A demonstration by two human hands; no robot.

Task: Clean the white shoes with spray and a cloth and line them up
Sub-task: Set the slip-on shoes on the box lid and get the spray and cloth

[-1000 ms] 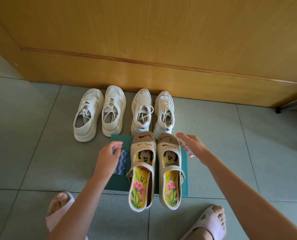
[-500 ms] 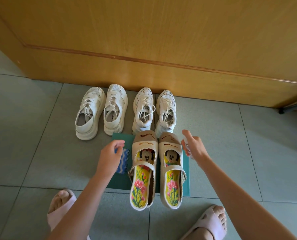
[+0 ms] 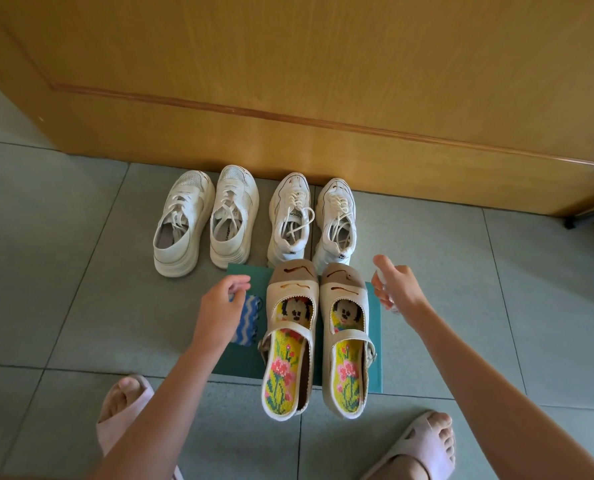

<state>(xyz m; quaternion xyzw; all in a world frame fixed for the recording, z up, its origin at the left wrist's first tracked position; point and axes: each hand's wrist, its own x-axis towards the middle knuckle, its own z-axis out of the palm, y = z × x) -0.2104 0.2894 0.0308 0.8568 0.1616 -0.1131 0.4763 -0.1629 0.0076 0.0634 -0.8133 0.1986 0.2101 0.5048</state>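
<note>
Two pairs of white sneakers stand against the wooden door: a left pair (image 3: 203, 220) and a right pair (image 3: 311, 221). In front of them a pair of beige strap shoes (image 3: 318, 334) with cartoon and flower insoles sits on a teal mat (image 3: 245, 358). My left hand (image 3: 219, 313) hovers with curled fingers over a blue wavy-patterned cloth (image 3: 247, 320) lying on the mat; whether it touches the cloth is unclear. My right hand (image 3: 397, 287) grips a small clear spray bottle (image 3: 385, 296), mostly hidden by the fingers, just right of the beige shoes, forefinger raised.
The wooden door (image 3: 323, 98) closes off the far side. Grey floor tiles (image 3: 496, 306) spread out to both sides. My feet in pink slippers (image 3: 423, 448) stand at the bottom edge. A dark door stop (image 3: 570, 225) shows at the far right.
My right hand with the spray bottle has drawn a little to the right, away from the beige shoes' toes. My left hand stays over the cloth. The view has tilted slightly.
</note>
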